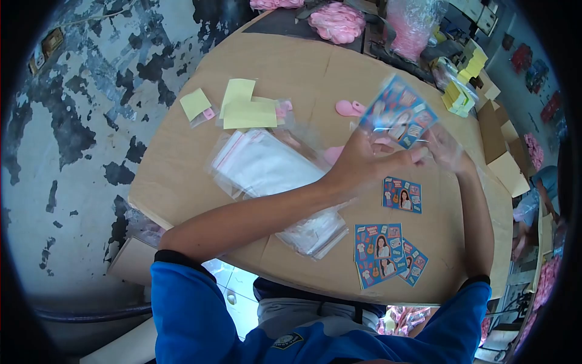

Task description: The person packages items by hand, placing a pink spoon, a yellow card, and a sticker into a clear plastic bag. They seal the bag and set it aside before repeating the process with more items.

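A blue printed card (400,112), blurred by motion, is tilted up above the table with clear plastic film around its lower edge. My left hand (371,148) has its fingers closed at the lower left of this card. On the other side, my right hand (447,150) is at the card's lower right corner, its fingers smeared by motion and overlapped by the clear film. Below the hands lies a single matching card (402,195). Nearer the table edge is a group of overlapping cards (377,252). A stack of clear plastic bags (270,167) lies under my left forearm.
Yellow paper slips (248,109) with small bagged pink pieces lie at the upper left. Pink spoon-like pieces (348,108) lie beyond my left hand. Yellow bundles (459,97) and an open cardboard box (503,139) stand right. A peeling wall (91,133) borders the left.
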The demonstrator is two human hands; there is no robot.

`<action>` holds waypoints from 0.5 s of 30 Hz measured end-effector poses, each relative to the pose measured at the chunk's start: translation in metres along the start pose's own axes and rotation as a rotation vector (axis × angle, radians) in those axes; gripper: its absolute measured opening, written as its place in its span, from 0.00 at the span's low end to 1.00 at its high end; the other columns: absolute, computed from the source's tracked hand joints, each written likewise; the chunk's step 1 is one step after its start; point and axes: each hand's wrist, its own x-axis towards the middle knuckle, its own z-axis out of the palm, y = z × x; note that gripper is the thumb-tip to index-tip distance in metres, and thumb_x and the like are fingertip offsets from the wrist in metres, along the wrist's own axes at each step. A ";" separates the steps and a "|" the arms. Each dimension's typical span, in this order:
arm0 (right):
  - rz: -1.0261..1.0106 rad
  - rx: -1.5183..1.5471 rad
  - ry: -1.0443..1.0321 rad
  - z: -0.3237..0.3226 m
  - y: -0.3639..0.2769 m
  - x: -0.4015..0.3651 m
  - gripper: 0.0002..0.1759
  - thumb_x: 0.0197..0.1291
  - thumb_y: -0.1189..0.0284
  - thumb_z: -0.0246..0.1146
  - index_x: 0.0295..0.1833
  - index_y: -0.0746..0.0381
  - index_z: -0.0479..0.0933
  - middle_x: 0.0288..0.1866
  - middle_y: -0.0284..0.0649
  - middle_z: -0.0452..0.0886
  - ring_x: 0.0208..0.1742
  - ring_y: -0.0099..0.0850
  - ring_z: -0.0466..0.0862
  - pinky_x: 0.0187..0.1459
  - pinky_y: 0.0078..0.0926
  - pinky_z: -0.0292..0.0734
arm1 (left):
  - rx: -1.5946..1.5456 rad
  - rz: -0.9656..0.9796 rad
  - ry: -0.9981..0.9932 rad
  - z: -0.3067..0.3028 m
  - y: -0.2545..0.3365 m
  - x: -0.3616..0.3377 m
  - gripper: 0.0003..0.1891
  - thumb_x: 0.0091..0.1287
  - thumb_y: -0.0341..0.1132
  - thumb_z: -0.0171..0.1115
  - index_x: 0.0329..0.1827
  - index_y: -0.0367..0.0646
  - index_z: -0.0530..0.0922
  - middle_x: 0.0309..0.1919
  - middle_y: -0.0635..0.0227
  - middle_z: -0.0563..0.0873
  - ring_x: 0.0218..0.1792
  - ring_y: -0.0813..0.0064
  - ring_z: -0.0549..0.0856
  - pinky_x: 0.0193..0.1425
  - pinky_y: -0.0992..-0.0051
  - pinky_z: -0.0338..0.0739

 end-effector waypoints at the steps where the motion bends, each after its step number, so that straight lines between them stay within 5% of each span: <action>1: -0.010 -0.045 -0.036 -0.008 -0.001 0.007 0.22 0.70 0.54 0.57 0.36 0.64 0.77 0.26 0.32 0.77 0.27 0.21 0.77 0.29 0.21 0.72 | 0.029 -0.135 0.021 -0.001 0.000 0.001 0.22 0.67 0.40 0.67 0.56 0.34 0.75 0.54 0.64 0.82 0.58 0.78 0.77 0.63 0.74 0.71; 2: 0.021 -0.144 0.031 -0.007 0.001 0.011 0.23 0.71 0.53 0.55 0.38 0.65 0.78 0.29 0.32 0.77 0.29 0.21 0.76 0.31 0.20 0.72 | -0.107 0.059 -0.054 0.002 -0.004 0.003 0.23 0.68 0.46 0.65 0.56 0.36 0.77 0.53 0.64 0.82 0.58 0.77 0.78 0.63 0.76 0.71; 4: 0.054 -0.087 0.069 0.016 -0.012 0.019 0.21 0.69 0.56 0.58 0.39 0.66 0.79 0.32 0.33 0.78 0.33 0.21 0.77 0.34 0.20 0.73 | 0.057 0.024 0.036 0.005 0.002 -0.001 0.23 0.68 0.49 0.64 0.55 0.38 0.79 0.52 0.64 0.82 0.57 0.77 0.77 0.62 0.76 0.71; 7: 0.206 0.055 -0.197 0.014 0.005 0.019 0.16 0.64 0.62 0.62 0.41 0.66 0.79 0.36 0.33 0.79 0.38 0.20 0.78 0.39 0.21 0.74 | 0.226 -0.015 0.046 -0.002 0.002 -0.004 0.23 0.67 0.52 0.64 0.52 0.41 0.81 0.51 0.65 0.81 0.55 0.79 0.78 0.59 0.77 0.72; 11: 0.015 -0.128 -0.363 0.005 0.007 0.019 0.12 0.57 0.69 0.66 0.42 0.66 0.79 0.37 0.32 0.79 0.39 0.20 0.77 0.40 0.24 0.74 | 0.097 -0.118 0.166 0.006 0.006 -0.005 0.17 0.65 0.47 0.68 0.46 0.44 0.80 0.47 0.69 0.82 0.47 0.83 0.79 0.51 0.79 0.74; 14: 0.068 -0.164 0.078 -0.004 0.025 0.035 0.17 0.54 0.72 0.68 0.50 0.66 0.79 0.43 0.37 0.81 0.46 0.25 0.79 0.49 0.28 0.76 | 0.099 -0.049 0.335 0.006 0.014 0.000 0.15 0.66 0.41 0.68 0.50 0.45 0.75 0.43 0.73 0.82 0.39 0.86 0.79 0.39 0.82 0.74; 15: -0.069 -0.319 0.109 0.000 0.031 0.034 0.19 0.53 0.73 0.68 0.51 0.66 0.79 0.47 0.38 0.80 0.49 0.29 0.78 0.51 0.30 0.76 | 0.098 0.013 0.366 0.005 0.014 0.002 0.16 0.67 0.39 0.68 0.52 0.45 0.74 0.43 0.74 0.82 0.37 0.86 0.79 0.36 0.82 0.74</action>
